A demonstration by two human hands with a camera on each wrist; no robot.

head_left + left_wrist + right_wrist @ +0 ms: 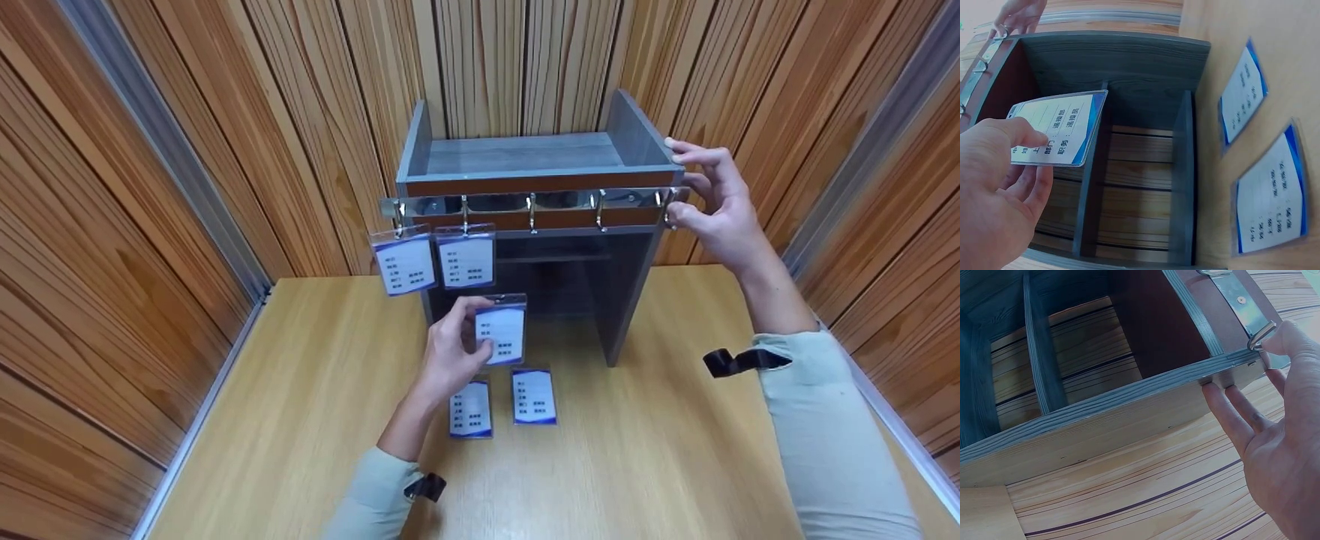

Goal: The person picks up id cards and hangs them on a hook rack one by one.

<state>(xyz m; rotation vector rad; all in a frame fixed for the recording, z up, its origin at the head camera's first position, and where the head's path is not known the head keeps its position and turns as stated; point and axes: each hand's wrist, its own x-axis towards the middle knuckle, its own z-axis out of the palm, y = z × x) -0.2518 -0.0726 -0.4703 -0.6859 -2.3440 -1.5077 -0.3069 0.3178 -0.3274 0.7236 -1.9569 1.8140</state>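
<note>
My left hand (454, 345) pinches a name badge (510, 326) in a clear sleeve between thumb and fingers, held upright in front of the grey wooden shelf unit (637, 292). In the left wrist view the thumb presses the printed face of that badge (1078, 132). A metal hook rail (559, 200) runs across the unit's upper front. At its right end my right hand (720, 199) grips the rail, thumb against the last hook (1262, 334), other fingertips touching the side panel (1129, 402). Two badges hang from the leftmost hooks, one tilted (405, 264), one straighter (466, 261).
Two more badges lie face up on the wooden table (637, 465) before the unit: a left badge (471, 424), partly behind my left hand, and a right badge (534, 397). Wood-panelled walls (315, 135) stand behind and on both sides.
</note>
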